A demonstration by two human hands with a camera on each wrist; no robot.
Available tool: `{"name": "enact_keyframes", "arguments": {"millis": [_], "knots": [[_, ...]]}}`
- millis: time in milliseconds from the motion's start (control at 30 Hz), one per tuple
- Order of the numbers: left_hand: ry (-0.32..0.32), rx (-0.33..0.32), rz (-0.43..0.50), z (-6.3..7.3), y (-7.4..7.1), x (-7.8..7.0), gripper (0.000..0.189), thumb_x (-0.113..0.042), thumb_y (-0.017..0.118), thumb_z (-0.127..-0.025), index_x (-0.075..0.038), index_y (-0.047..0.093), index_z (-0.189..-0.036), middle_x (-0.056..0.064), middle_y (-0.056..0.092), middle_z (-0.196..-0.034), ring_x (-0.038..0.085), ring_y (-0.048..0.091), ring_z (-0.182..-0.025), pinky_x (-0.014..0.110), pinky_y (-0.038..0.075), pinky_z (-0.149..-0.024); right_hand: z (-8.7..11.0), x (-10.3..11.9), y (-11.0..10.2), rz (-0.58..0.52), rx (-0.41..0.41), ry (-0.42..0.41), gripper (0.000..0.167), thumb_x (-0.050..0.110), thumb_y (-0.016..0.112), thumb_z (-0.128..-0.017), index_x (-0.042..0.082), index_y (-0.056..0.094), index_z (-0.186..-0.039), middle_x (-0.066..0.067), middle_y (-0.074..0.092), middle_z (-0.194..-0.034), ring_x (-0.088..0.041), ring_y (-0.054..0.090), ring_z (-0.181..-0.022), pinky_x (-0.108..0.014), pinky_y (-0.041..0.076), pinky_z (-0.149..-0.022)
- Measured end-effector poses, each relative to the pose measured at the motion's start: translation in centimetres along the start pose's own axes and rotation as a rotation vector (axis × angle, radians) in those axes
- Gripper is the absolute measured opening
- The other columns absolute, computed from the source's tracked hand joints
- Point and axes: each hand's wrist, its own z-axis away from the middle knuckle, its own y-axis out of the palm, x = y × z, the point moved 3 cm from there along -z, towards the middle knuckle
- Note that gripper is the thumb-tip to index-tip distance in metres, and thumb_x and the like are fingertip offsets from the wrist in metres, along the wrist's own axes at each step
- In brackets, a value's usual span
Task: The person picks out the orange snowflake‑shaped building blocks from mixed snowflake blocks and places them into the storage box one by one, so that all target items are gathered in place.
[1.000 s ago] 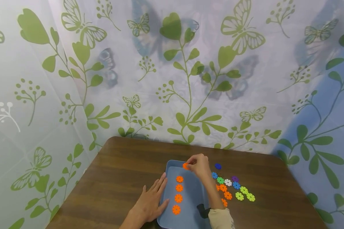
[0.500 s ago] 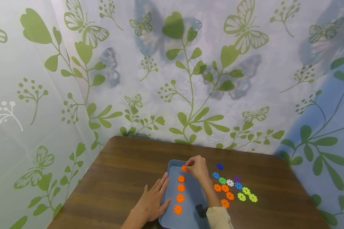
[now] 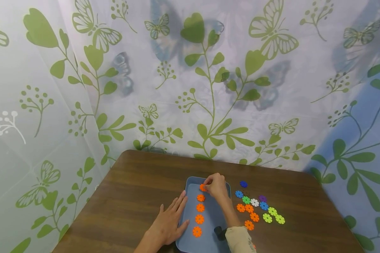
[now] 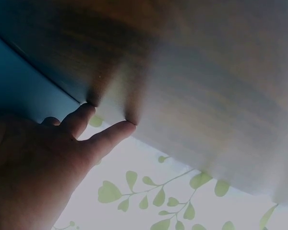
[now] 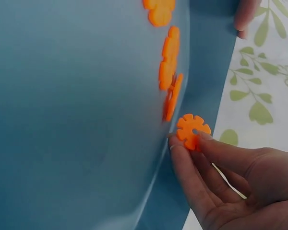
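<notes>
My right hand (image 3: 216, 186) pinches an orange notched disc (image 5: 186, 125) between thumb and fingers, over the far end of the blue-grey tray (image 3: 213, 216). In the right wrist view, the disc is tilted, its slotted rim facing the camera. A row of several matching orange discs (image 3: 200, 219) runs down the left half of the tray, nearer to me than the held one. My left hand (image 3: 168, 223) lies with fingers spread along the tray's left rim. In the left wrist view, two of its fingertips (image 4: 129, 123) reach past the tray's edge.
Right of the tray, loose notched discs lie on the brown table (image 3: 145, 182): lime green (image 3: 267, 218), white (image 3: 254, 202), dark blue (image 3: 243, 184), purple (image 3: 263, 198) and several orange (image 3: 254, 216). A patterned curtain (image 3: 164, 116) hangs behind the table.
My right hand has moved the orange disc slightly toward me and left, closer to the row's far end. My left hand stays at the tray's rim.
</notes>
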Motion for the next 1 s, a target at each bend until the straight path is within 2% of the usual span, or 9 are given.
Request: {"name": "enact_keyframes", "arguments": {"millis": [200, 467, 733, 1000], "knots": [[0.000, 0.004, 0.001, -0.03, -0.08, 0.01, 0.078, -0.047, 0.057, -0.108, -0.006, 0.031, -0.170, 0.009, 0.022, -0.180, 0.041, 0.045, -0.153, 0.083, 0.040, -0.105, -0.27, -0.08, 0.38, 0.064, -0.012, 0.018, 0.012, -0.009, 0.083, -0.086, 0.001, 0.082, -0.080, -0.007, 0.074, -0.077, -0.020, 0.065, -0.066, -0.035, 0.059, -0.058], [-0.004, 0.013, 0.003, 0.08, -0.08, -0.03, 0.078, -0.046, 0.057, -0.108, -0.007, 0.030, -0.170, 0.008, 0.021, -0.180, 0.040, 0.045, -0.154, 0.082, 0.040, -0.106, -0.29, -0.27, 0.59, 0.134, -0.023, 0.037, 0.009, -0.003, 0.086, -0.085, 0.004, 0.083, -0.081, -0.006, 0.075, -0.076, -0.020, 0.065, -0.062, -0.038, 0.057, -0.057], [0.001, 0.000, 0.000, 0.07, 0.02, 0.01, 0.078, -0.046, 0.057, -0.108, -0.007, 0.030, -0.170, 0.009, 0.022, -0.180, 0.040, 0.045, -0.154, 0.081, 0.041, -0.106, -0.39, -0.53, 0.82, 0.079, -0.016, 0.047, 0.011, -0.012, 0.083, -0.082, -0.002, 0.080, -0.078, -0.013, 0.075, -0.077, -0.022, 0.068, -0.063, -0.034, 0.059, -0.054], [-0.001, 0.004, -0.009, 0.05, -0.05, -0.05, 0.078, -0.047, 0.057, -0.108, -0.007, 0.030, -0.170, 0.009, 0.022, -0.180, 0.040, 0.045, -0.153, 0.082, 0.041, -0.105, -0.53, -0.57, 0.98, 0.121, -0.011, 0.092, 0.011, -0.010, 0.086, -0.080, 0.000, 0.081, -0.077, -0.014, 0.075, -0.086, -0.028, 0.071, -0.075, -0.038, 0.062, -0.060]]}}
